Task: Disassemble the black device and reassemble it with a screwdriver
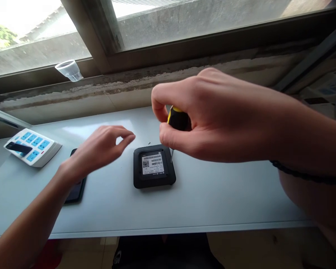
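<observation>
My right hand (212, 116) is wrapped round the black and yellow handle of a screwdriver (179, 119). Its thin metal shaft points down at the right edge of a square black box (154, 183), which looks like a set-top box or router. On the box's upward face is a white label (152, 164) with a QR code and barcodes. Left of the box, above the table, my left hand (106, 144) has thumb and forefinger pinched together; whatever is between the tips, if anything, is too small to see. A tiny screw (149, 143) lies just behind the box.
A dark phone (76, 192) lies partly under my left forearm on the white table (212, 201). At the far left stands a white power strip (33, 147) with blue sockets and a black plug. A clear plastic cup (70, 70) is on the window ledge behind.
</observation>
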A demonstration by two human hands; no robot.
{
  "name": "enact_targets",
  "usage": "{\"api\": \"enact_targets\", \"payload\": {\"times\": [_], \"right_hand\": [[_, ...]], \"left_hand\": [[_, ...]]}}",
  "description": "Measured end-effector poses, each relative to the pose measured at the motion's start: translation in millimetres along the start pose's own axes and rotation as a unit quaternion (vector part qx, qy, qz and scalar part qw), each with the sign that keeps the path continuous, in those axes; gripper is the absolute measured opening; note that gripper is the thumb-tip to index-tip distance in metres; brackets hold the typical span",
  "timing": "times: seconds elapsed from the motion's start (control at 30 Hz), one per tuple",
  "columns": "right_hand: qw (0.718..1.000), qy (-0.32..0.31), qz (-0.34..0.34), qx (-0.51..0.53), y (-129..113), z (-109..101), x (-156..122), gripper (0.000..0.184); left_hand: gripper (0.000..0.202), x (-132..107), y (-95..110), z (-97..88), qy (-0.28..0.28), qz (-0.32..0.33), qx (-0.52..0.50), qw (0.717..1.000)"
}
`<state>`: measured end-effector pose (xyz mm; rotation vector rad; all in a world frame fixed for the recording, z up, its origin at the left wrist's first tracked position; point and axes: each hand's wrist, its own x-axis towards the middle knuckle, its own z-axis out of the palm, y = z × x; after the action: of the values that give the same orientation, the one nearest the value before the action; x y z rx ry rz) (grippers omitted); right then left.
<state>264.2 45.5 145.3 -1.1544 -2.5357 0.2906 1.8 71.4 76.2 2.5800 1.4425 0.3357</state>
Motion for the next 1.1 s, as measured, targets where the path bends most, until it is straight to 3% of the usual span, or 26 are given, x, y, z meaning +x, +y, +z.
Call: {"api": "enact_targets", "payload": {"times": [0.13, 0.23, 0.4, 0.73, 1.0, 1.1], "right_hand": [[0.999, -0.025, -0.019, 0.015, -3, 10, 2, 0.007], [0.998, -0.053, -0.027, 0.032, -6, 20, 3, 0.004], [0.996, -0.075, -0.027, 0.033, -9, 26, 5, 0.004], [0.995, -0.094, -0.026, 0.009, -12, 32, 8, 0.007], [0.982, -0.114, -0.110, -0.107, -22, 29, -13, 0.025], [0.977, -0.100, -0.105, -0.156, -27, 31, -15, 0.028]], "left_hand": [[0.054, -34, 13, 19.1, -0.069, 0.071, -0.020, 0.995], [0.074, -52, 10, 40.1, -0.066, 0.115, -0.007, 0.991], [0.082, -62, -1, 63.7, -0.058, 0.129, -0.044, 0.989], [0.083, -67, 2, 72.7, -0.028, 0.130, -0.046, 0.990], [0.087, -70, 7, 78.4, -0.015, 0.147, -0.013, 0.989], [0.083, -70, 9, 81.1, -0.013, 0.141, -0.012, 0.990]]}}
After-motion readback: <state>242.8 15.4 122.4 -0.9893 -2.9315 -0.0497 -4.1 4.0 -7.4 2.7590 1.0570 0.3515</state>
